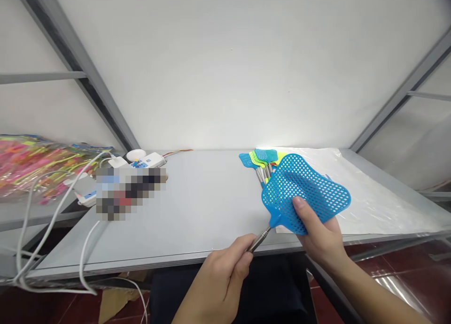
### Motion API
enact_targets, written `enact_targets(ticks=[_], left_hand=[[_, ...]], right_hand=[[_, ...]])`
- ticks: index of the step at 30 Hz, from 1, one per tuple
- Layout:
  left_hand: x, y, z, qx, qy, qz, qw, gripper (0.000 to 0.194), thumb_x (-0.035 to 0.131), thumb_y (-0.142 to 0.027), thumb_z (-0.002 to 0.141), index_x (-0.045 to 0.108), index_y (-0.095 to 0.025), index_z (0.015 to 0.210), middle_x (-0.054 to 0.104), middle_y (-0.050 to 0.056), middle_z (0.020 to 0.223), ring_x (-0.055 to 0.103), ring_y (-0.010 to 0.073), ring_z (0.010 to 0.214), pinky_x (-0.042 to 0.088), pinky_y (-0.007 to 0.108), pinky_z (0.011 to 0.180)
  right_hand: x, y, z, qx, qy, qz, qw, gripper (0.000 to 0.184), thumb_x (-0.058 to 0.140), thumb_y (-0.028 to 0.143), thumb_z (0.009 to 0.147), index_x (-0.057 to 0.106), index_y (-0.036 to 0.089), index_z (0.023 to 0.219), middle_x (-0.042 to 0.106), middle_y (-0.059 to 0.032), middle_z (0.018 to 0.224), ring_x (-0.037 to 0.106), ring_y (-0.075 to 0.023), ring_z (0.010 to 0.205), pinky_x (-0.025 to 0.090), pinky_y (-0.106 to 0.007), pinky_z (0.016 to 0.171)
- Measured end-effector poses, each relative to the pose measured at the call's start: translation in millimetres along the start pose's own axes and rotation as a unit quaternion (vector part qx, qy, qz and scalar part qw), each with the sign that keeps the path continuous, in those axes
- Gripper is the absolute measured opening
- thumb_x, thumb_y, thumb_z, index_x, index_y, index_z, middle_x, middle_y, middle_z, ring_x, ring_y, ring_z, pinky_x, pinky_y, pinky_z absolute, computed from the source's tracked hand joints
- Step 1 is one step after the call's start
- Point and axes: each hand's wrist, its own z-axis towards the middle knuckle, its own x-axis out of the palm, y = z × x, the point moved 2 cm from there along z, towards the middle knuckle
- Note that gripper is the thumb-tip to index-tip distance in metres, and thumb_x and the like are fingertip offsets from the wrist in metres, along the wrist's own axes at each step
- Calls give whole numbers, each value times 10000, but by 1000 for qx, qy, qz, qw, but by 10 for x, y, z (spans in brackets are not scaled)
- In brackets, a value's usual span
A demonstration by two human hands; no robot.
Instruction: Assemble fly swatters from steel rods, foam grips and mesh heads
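Observation:
A blue fly swatter (306,192) with a perforated plastic head and a metal rod is held over the front edge of the table. My left hand (225,277) is closed around its metal handle. The head is gripped at its lower edge by my right hand (322,239), thumb on top and the other fingers hidden behind it. Just beyond, several more swatters with blue and yellow-green heads (259,157) lie in a bunch, partly covered by the held one.
White plastic sheeting (377,197) covers the right part of the grey table (197,202). Power strips (151,161) with white cables (52,216) and a blurred patch are on the left. Bagged colourful items (45,169) lie farther left. Metal frame posts flank the table.

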Motion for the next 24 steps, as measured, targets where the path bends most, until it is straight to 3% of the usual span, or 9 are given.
enact_targets(ticks=[4, 9, 12, 15, 17, 21, 24], left_hand=[[68, -23, -5, 3, -35, -12, 999, 370, 301, -389, 1007, 586, -239, 1188, 498, -23, 635, 437, 139, 557, 329, 234, 554], [108, -57, -3, -1, -49, -11, 999, 327, 303, -369, 1006, 586, -245, 1115, 432, -35, 603, 410, 137, 531, 306, 233, 536], [103, -83, 7, -27, -64, 1, 998, 286, 318, -332, 1006, 588, -250, 1057, 511, -27, 651, 458, 141, 573, 339, 225, 571], [103, -99, 7, -17, -64, -33, 997, 280, 321, -316, 1012, 590, -236, 998, 619, 1, 796, 550, 154, 708, 396, 226, 690], [100, -95, 3, -13, -59, -65, 996, 301, 307, -324, 1021, 592, -228, 1011, 652, 11, 864, 578, 160, 771, 408, 235, 749], [72, -86, 1, -7, -73, -73, 995, 342, 300, -351, 1026, 546, -240, 1236, 670, 20, 914, 592, 175, 795, 413, 251, 768], [33, -75, 1, -1, -72, -28, 997, 350, 311, -374, 1020, 578, -253, 1211, 633, -4, 779, 557, 167, 684, 393, 242, 680]], right_hand=[[22, -36, 24, 21, 28, 8, 999, 322, 656, 407, 844, 629, 261, 1129, 673, -45, 961, 639, -199, 796, 552, -323, 670], [-14, -55, 30, 66, 29, -6, 997, 319, 706, 429, 800, 619, 245, 1045, 636, -17, 874, 579, -155, 678, 489, -270, 565], [65, -66, -90, 126, 129, -39, 983, 247, 665, 440, 839, 585, 207, 823, 530, 31, 665, 478, -110, 575, 432, -249, 555], [233, -71, -275, 157, 247, -74, 953, 388, 555, 470, 910, 486, 198, 643, 413, 51, 549, 401, -97, 529, 379, -254, 557], [339, -72, -364, 151, 280, -83, 944, 436, 525, 484, 921, 448, 201, 599, 410, 48, 526, 401, -101, 526, 371, -264, 575], [386, -94, -376, 131, 256, -92, 954, 444, 568, 508, 884, 441, 204, 586, 387, 52, 515, 372, -105, 509, 331, -268, 534], [260, -79, -256, 121, 204, -76, 968, 339, 611, 487, 865, 566, 193, 701, 368, 59, 533, 336, -103, 500, 274, -266, 490]])
